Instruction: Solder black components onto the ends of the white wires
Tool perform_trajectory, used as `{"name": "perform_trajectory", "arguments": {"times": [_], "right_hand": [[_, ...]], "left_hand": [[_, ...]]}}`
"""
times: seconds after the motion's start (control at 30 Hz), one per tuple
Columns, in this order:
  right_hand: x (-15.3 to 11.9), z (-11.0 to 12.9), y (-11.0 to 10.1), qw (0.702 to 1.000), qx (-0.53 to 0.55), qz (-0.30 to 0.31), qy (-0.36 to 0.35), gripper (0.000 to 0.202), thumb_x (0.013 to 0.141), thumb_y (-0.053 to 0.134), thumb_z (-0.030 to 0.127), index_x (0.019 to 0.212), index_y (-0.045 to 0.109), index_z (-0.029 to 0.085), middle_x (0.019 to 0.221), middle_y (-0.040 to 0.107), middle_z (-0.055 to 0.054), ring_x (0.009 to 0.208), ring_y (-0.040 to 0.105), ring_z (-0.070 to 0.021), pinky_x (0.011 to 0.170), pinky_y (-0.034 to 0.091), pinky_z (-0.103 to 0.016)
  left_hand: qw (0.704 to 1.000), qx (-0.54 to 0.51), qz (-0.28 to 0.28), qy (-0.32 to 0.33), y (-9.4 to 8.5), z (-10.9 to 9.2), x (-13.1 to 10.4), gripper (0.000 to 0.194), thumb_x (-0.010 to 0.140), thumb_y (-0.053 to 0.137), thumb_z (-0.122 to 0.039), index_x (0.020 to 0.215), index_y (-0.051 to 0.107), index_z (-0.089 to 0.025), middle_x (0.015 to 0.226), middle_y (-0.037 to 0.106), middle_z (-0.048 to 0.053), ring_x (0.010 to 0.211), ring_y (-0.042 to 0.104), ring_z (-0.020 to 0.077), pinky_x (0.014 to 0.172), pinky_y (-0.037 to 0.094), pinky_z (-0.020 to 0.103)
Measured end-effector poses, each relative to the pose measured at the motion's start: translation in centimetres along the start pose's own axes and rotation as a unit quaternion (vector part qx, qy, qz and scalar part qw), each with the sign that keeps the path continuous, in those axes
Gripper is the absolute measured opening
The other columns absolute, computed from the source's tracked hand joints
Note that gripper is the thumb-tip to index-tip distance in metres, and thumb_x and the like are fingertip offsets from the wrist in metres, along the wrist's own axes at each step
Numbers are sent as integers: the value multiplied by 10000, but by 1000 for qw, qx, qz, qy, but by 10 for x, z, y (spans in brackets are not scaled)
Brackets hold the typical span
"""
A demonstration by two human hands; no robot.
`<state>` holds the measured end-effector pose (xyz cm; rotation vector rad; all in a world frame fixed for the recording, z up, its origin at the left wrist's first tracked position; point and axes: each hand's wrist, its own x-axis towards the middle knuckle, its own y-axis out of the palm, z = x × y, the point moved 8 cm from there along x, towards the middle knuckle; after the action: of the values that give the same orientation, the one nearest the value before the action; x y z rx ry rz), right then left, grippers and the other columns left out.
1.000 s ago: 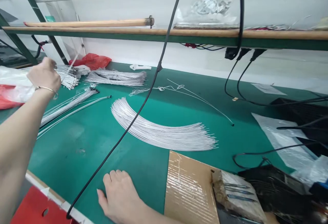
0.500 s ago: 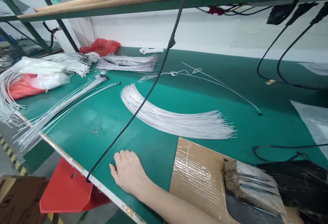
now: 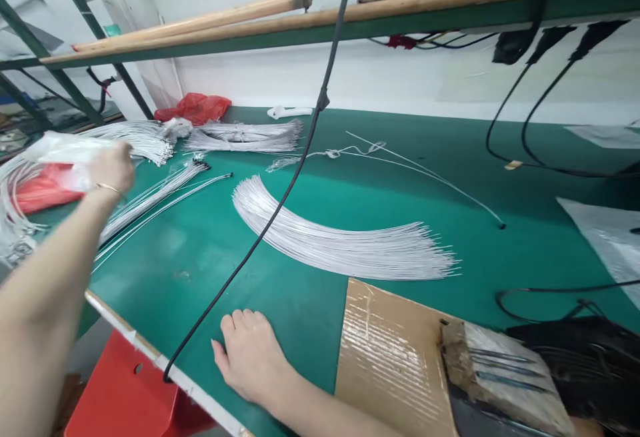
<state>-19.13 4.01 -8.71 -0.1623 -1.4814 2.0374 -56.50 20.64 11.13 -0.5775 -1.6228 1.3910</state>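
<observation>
My left hand (image 3: 113,169) is at the upper left, over the white plastic bag (image 3: 65,147) and beside a bundle of white wires with dark ends (image 3: 155,194). It is blurred and its fingers are hidden. My right hand (image 3: 250,354) rests on the green table top (image 3: 280,297) near the front edge, fingers curled in, with nothing visible in it. Beyond it lies a thick curved bundle of white wires (image 3: 340,247). Two or so loose thin wires (image 3: 430,170) stretch across the table behind that bundle.
A black cable (image 3: 255,244) hangs across the view down to the table edge. Cardboard (image 3: 390,357) and a wrapped block with metal rods (image 3: 510,364) lie at the right. A red plastic bag (image 3: 197,108) and another wire bundle (image 3: 245,136) sit at the back. A red stool (image 3: 120,390) stands below.
My left hand and forearm have come into view from the left and reach over the white bag. My right hand stays on the table. The view has tilted up slightly.
</observation>
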Motion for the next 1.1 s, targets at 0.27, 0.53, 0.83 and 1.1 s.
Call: {"name": "perform_trajectory", "arguments": {"times": [0.27,0.53,0.83,1.1], "right_hand": [[5,0,6,1000,-4,-12,6,265,997,671,452,986,605,196,889,734,-86,791,704,-273,718,571,-416],[6,4,2,1000,1,-21,-7,275,997,674,440,972,639,169,859,728,-89,762,699,-265,685,578,-409],[15,3,10,1000,-3,22,-9,369,993,671,500,998,688,132,851,744,-98,716,695,-259,628,583,-405],[9,2,2,1000,5,8,-2,304,996,673,468,961,650,167,842,728,-84,741,691,-256,656,561,-392]], "left_hand": [[1000,31,-6,-3,114,-58,-2,414,1032,705,-378,1388,647,-174,1406,670,130,1204,698,284,1007,616,517],[999,17,36,-3,138,-61,14,434,1029,708,-390,1403,638,-181,1412,665,131,1197,700,285,996,622,511],[990,-25,6,-142,144,-36,53,474,985,769,-383,1391,641,-174,1399,674,134,1164,709,284,974,633,502],[998,9,50,-42,151,-35,26,451,1026,710,-398,1416,632,-185,1446,647,136,1236,685,299,1024,608,531]]}}
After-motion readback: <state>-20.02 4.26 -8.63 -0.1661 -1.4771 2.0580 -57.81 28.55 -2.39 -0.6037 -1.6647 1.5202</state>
